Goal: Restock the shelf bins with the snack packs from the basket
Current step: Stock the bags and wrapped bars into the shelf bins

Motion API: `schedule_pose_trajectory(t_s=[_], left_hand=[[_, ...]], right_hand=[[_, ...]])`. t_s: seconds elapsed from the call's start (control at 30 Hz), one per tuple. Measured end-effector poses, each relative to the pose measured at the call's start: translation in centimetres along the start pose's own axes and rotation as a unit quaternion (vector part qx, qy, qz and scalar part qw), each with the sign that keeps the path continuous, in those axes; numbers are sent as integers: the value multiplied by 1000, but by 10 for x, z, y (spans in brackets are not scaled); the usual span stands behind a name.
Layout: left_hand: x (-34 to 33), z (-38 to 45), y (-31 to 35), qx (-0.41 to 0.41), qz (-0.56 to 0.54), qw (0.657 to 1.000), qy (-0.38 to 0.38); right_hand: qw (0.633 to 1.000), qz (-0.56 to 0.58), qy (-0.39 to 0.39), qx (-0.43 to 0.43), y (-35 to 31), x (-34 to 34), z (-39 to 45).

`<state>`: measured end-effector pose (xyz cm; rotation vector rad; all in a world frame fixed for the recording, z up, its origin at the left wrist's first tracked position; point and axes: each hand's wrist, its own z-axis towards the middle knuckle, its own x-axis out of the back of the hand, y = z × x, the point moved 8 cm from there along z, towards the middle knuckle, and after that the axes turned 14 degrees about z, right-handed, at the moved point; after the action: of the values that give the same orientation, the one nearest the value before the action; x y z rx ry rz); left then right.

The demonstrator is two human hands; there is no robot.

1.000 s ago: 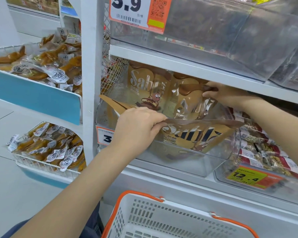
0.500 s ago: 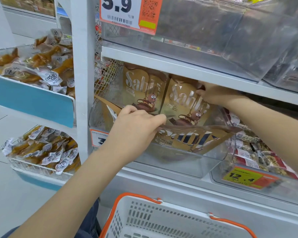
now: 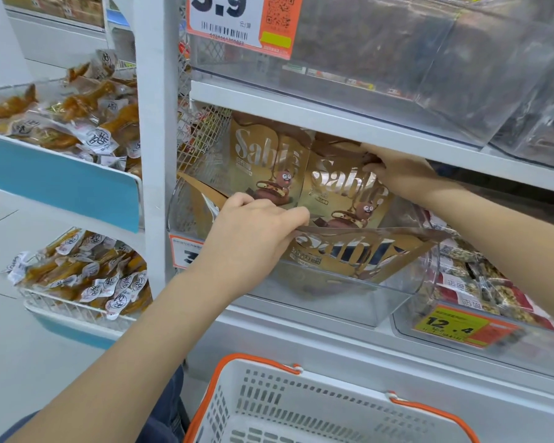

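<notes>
in the clear bin point(image 3: 301, 302) | left hand point(image 3: 253, 238) grips front pack point(image 3: 359, 254) | right hand point(image 3: 400, 175) pinches upright pack point(image 3: 343, 193)

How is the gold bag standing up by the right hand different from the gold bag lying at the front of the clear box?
The standing bag is upright and faces out, showing its cartoon cookie; the lying bag is tipped flat against the clear box front. The right hand holds the standing bag's top; the left hand pinches the lying bag's edge. Both are gold with the same white lettering.
</notes>
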<state>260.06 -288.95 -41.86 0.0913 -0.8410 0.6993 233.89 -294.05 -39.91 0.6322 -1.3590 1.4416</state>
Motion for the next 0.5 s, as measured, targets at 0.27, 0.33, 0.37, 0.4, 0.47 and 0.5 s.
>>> schedule_pose_trajectory(t_s=[0.27, 0.33, 0.37, 0.4, 0.47, 0.5], left_hand=[[-1, 1, 0, 1, 7, 1000, 5], [-2, 1, 0, 1, 9, 1000, 4], [-1, 2, 0, 1, 11, 1000, 5], [-1, 2, 0, 1, 13, 1000, 5], [-1, 3, 1, 0, 9, 1000, 3], [-1, 3, 1, 0, 7, 1000, -1]], right_hand=[[995, 55, 67, -52, 21, 8, 17], [998, 28, 57, -32, 21, 5, 17], [998, 8, 52, -26, 21, 3, 16], [998, -12, 52, -28, 22, 3, 13], [996, -49, 56, -44, 19, 7, 5], [995, -69, 59, -44, 17, 8, 0]])
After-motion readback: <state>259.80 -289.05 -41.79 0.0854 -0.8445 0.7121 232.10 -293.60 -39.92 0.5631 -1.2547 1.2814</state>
